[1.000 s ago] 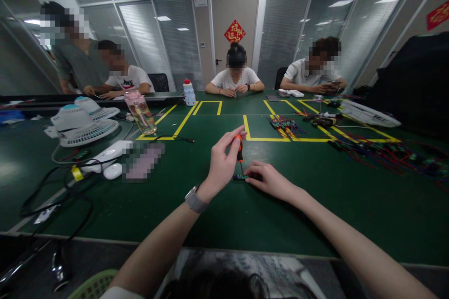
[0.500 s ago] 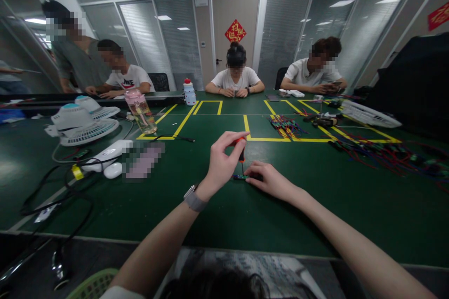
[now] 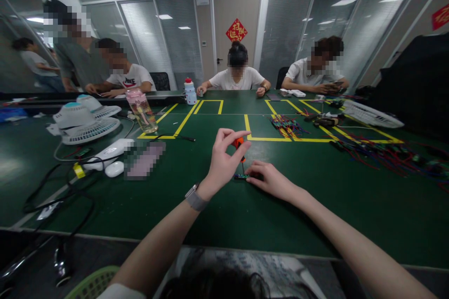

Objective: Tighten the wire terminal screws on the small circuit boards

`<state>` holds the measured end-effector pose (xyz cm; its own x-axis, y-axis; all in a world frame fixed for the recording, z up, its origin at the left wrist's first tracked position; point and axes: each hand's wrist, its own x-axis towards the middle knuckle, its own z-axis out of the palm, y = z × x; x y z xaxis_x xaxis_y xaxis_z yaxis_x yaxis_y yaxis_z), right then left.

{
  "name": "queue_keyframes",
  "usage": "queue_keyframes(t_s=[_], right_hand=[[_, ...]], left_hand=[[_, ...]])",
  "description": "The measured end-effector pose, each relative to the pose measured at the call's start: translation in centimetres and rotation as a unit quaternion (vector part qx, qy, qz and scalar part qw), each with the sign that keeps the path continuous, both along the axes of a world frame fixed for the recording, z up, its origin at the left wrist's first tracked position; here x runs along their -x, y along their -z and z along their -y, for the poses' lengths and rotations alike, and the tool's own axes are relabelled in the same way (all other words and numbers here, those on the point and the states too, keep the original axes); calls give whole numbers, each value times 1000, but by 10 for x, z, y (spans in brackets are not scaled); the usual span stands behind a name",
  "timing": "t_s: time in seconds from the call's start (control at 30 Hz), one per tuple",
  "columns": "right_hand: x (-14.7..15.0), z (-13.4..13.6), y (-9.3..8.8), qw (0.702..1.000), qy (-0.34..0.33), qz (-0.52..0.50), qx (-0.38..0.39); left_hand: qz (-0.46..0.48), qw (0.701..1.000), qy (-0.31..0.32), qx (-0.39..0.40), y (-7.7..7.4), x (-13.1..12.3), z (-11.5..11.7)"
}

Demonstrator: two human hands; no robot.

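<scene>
My left hand (image 3: 223, 164), with a watch at its wrist, curls thumb and fingers around the orange-and-black handle of a screwdriver (image 3: 239, 142). The screwdriver stands nearly upright, its thin shaft pointing down at a small green circuit board (image 3: 240, 177) on the table. Whether the tip sits in a screw is too small to tell. At the board's right end, my right hand (image 3: 268, 178) is closed, its thumb and fingertips pinching the edge against the table. Part of the board is hidden under those fingers.
Yellow tape (image 3: 270, 139) marks the green table. Wired circuit boards (image 3: 287, 126) lie at the right. White fans (image 3: 86, 124), a pink-lidded bottle (image 3: 143, 112), a white mouse-like object (image 3: 114, 169) and black cables (image 3: 45, 178) are at left. Several people sit or stand opposite.
My left fingers have loosened and spread a little around the screwdriver handle, showing more orange. My right hand and the board stay put. The person opposite has moved their hands apart.
</scene>
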<state>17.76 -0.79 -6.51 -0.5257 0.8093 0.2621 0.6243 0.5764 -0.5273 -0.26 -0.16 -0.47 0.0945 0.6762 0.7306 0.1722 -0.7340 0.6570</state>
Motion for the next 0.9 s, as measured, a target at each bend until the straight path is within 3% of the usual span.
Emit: queue_keyframes(t_s=[0.17,0.33,0.4,0.53,0.77,0.9], right_hand=[[0,0,1,1000,-3,-8,4],[0,0,-2,1000,0,-2,-1],[0,0,-2,1000,0,-3,-1],[-1,0,-1,1000,-5,-5,0],[-1,-1,0,1000,-2,2,-6],[-1,-1,0,1000,-3,-2,-2]], left_hand=[[39,993,104,44,1,-1,0],[27,1000,7,0,0,0,1],[20,1000,24,1,-1,1,0],[38,991,117,52,-1,1,-2],[-10,1000,-6,11,0,2,-3],[-2,999,43,14,0,1,-2]])
